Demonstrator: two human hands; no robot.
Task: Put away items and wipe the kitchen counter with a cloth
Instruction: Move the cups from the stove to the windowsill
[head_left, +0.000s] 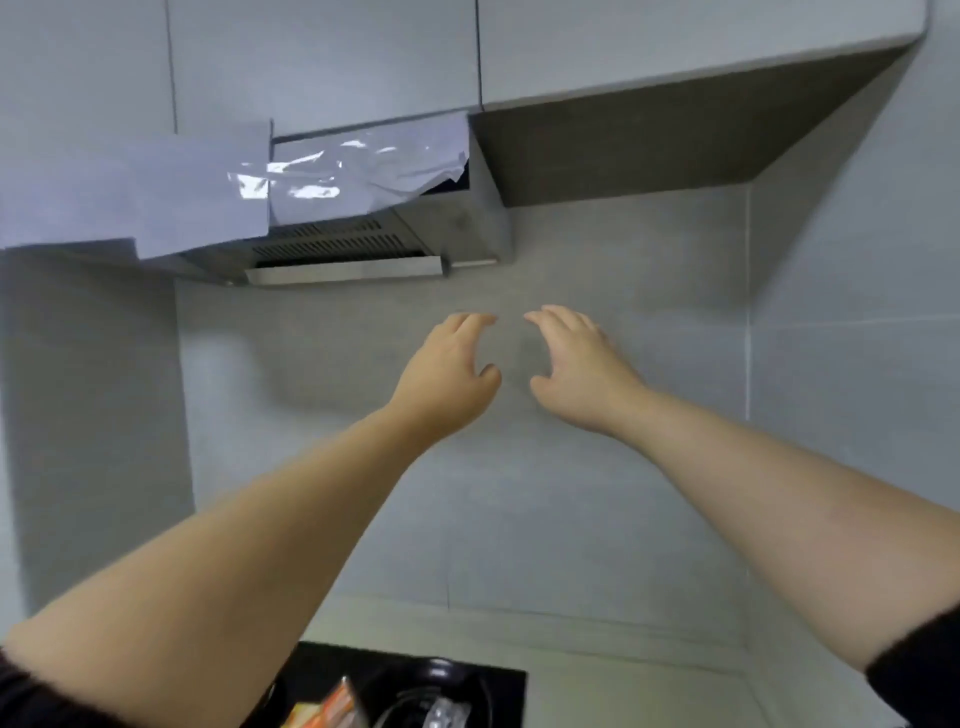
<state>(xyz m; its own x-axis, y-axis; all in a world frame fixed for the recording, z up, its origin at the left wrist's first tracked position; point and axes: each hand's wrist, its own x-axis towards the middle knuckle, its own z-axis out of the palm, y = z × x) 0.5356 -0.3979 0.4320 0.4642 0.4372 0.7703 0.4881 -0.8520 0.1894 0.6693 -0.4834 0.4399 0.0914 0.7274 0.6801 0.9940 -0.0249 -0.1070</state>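
Both arms are stretched out in front of the grey tiled wall (597, 519). My left hand (449, 371) and my right hand (576, 364) hover side by side, a small gap between them, palms away, fingers loosely bent and holding nothing. Far below, the pale counter (623, 691) shows at the bottom edge. An orange packet (332, 709) lies on the black hob (498, 680) next to a black pan (441, 691) with a clear wrapper inside. No cloth is in view.
A steel range hood (353, 249), partly covered with white film, juts out at upper left. Grey wall cabinets (649, 52) hang above, with a dark underside at upper right. The wall corner runs down the right side.
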